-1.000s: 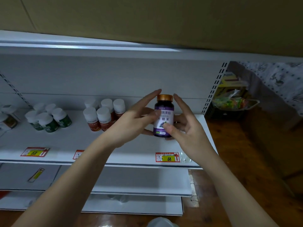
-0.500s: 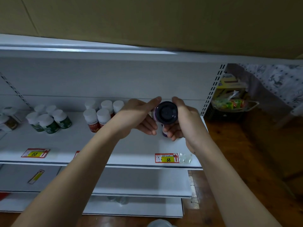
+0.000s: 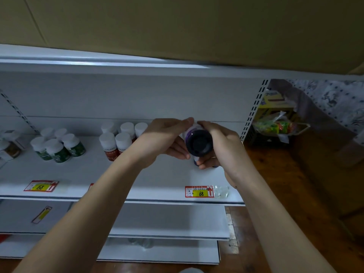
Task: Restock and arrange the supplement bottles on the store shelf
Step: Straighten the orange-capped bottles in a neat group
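- At the far left edge of the white shelf, a brown-toned bottle is partly cut off by the frame.
- Next comes a cluster of green-labelled bottles with white caps, standing upright near the back.
- A red and yellow price tag sits on the shelf's front lip below them.
- Further right stands a group of red-labelled bottles, also white-capped and close together.
- The left hand holds the purple bottle from the left, thumb up on top, fingers curled beneath it.
- That purple bottle is tipped over above the shelf, its dark round base facing the camera, between both hands.
- The right hand grips it from the right, fingers wrapped under.
- Another price tag reading 68 lies on the front lip below.
- Far right, a basket of packaged goods sits beyond the shelving.
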Motion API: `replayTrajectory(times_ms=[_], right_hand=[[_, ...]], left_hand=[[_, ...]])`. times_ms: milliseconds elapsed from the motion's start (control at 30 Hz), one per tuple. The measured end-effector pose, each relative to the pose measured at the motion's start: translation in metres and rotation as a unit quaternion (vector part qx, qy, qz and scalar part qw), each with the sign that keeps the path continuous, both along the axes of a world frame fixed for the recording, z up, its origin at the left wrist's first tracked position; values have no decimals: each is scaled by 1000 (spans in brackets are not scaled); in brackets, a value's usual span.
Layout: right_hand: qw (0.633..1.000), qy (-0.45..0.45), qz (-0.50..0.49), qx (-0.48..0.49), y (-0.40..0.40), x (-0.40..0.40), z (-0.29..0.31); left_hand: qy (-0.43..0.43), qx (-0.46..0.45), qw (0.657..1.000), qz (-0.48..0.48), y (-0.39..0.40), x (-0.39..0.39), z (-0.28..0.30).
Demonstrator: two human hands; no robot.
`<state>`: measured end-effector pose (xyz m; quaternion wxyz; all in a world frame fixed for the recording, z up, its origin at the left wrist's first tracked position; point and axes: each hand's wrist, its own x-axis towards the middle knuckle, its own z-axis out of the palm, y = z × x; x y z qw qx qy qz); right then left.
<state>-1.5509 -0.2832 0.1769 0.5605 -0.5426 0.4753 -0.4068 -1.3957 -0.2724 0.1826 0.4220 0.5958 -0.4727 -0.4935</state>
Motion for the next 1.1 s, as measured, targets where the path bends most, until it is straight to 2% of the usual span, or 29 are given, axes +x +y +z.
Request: replayTrajectory(times_ms=[300,633,800,967,1033,1100], right_hand=[[988,-15,107,-114,-4,-15,-29],[987,-18,84,-133,-11,-27,-55],[989,12,81,-125,-14,-35,-68],[989,-9,95,-112,-21,-42,-76],[990,-2,69,-122,-30,-46,-81],[992,-3,-3,-128,-41,-53,-90]], left_hand=[[20,-90,995,-32,1,4,-5],[-21,-138,986,-89,-2,1,-11],[-87,-158,979,-96,-8,-6,-9],[-121,-146,977,-101,-24,-19,-7],[-151,-158,972,-89,-35,-23,-8],[-171,-177,967,-66,-49,-27,-9]])
